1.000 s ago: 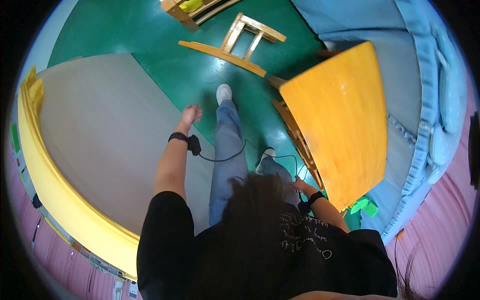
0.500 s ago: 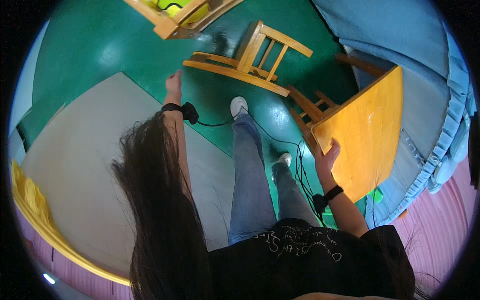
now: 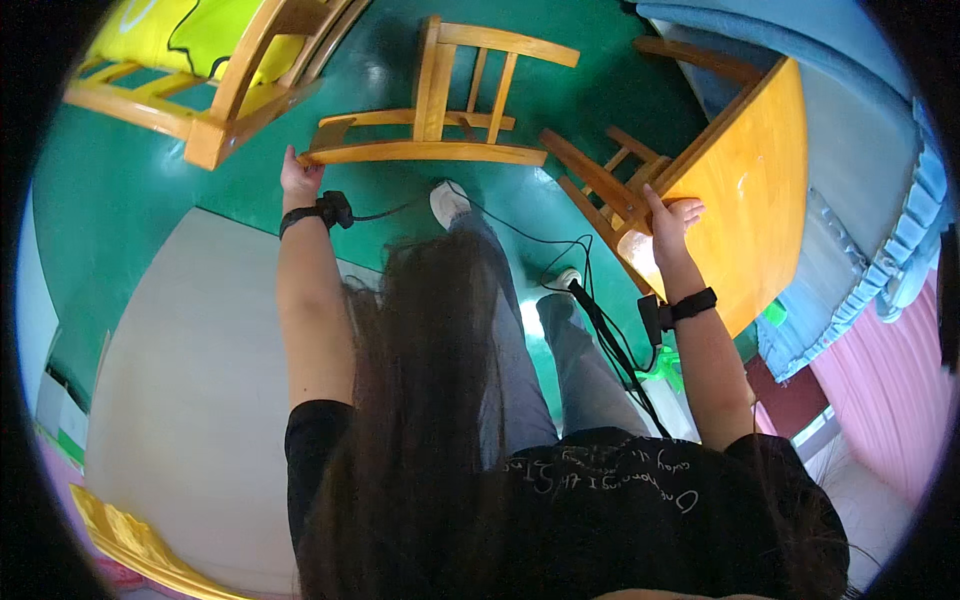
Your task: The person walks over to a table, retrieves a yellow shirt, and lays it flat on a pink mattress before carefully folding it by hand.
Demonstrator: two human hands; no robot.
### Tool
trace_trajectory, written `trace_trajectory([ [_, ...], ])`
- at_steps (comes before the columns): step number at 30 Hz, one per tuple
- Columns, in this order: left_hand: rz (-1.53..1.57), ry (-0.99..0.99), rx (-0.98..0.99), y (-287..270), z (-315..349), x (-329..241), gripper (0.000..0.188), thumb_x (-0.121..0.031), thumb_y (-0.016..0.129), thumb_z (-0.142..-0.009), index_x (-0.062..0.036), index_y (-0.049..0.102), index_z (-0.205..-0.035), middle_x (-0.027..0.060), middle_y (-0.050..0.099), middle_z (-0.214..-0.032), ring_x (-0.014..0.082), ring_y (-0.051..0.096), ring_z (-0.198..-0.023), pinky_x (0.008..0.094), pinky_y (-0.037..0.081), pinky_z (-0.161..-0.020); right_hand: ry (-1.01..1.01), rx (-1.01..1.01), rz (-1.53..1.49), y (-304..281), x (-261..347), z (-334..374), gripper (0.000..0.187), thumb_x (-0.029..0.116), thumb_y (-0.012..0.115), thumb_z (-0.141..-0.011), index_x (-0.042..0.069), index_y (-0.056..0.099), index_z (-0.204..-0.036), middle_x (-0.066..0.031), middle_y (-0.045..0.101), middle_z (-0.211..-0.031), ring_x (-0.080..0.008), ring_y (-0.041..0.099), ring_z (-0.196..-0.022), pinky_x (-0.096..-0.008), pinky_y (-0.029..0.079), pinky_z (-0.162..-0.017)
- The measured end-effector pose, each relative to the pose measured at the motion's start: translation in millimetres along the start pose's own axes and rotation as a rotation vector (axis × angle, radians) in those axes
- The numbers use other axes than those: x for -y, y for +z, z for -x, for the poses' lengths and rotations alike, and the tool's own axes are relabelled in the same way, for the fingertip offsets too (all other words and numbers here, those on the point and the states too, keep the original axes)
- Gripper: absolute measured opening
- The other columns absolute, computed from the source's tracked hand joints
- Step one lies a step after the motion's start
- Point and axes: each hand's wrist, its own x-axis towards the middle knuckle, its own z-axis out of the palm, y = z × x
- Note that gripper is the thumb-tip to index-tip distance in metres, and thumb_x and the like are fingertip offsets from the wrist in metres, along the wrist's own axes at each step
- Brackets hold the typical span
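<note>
Left hand [image 3: 301,180] at the wooden chair [image 3: 432,100]

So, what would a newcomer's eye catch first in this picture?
Probably the glossy orange tabletop on the right, with the right hand at its edge. Next, the wooden frame near the top centre, its end at the left hand, and the bright yellow-green cushion at upper left.

The head fisheye looks steeply down past both nearby forearms [image 3: 318,320] to the green floor [image 3: 120,225].
</note>
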Motion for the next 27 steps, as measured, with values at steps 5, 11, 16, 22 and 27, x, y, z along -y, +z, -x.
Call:
trace_trajectory([
  [5,-0.264,0.034,0.004,-1.8,-10.4,-22.4,0.019,-0.029,0.048,-0.085,-0.0099,0.048,-0.086,0.0016,0.051,-0.073,0.0155,0.049,-0.065,0.028,0.042,-0.055,-0.016,0.02,-0.086,5.4,0.7,0.9,0.12,0.051,0.068,-0.063,-0.007,-0.012,-0.13,-0.024,-0.014,-0.139,-0.0344,-0.015,-0.129,-0.0466,-0.001,-0.102],
  [11,-0.3,-0.048,0.178,31.8,30.1,7.4,0.009,-0.019,0.05,-0.08,-0.0107,0.048,-0.079,0.0006,0.05,-0.069,0.0141,0.046,-0.057,0.0244,0.036,-0.048,0.004,-0.005,-0.058,-5.0,-1.6,2.0,0.12,0.051,0.068,-0.061,-0.007,-0.011,-0.13,-0.0239,-0.016,-0.139,-0.0336,-0.017,-0.129,-0.0454,-0.003,-0.102],
  [16,-0.405,0.002,0.2,19.0,51.1,-8.6,0.008,-0.018,0.049,-0.08,-0.0097,0.048,-0.079,0.0028,0.051,-0.07,0.015,0.045,-0.057,0.0248,0.036,-0.049,0.006,0.038,-0.108,4.1,9.1,9.9,0.124,0.054,0.07,-0.058,-0.007,-0.01,-0.13,-0.0247,-0.013,-0.139,-0.0363,-0.015,-0.129,-0.0457,-0.001,-0.103],
  [22,-0.38,0.096,0.407,30.9,93.1,1.3,0.027,-0.01,0.045,-0.083,0.0081,0.043,-0.103,0.0206,0.052,-0.103,0.0337,0.055,-0.095,0.0502,0.049,-0.08,0.024,0.01,0.007,13.6,11.2,0.4,0.128,0.056,0.071,-0.053,-0.006,-0.009,-0.131,-0.0252,-0.009,-0.139,-0.037,-0.01,-0.13,-0.0479,0.003,-0.103],
  [27,-0.446,0.191,0.444,88.6,161.5,39.4,0.028,-0.009,0.049,-0.081,0.0105,0.043,-0.1,0.0191,0.054,-0.098,0.0326,0.059,-0.085,0.0447,0.054,-0.071,0.077,-0.038,0.149,6.5,1.7,-11.2,0.132,0.057,0.073,-0.049,-0.004,-0.01,-0.131,-0.0252,-0.009,-0.139,-0.0381,-0.008,-0.13,-0.0494,0.006,-0.103],
])
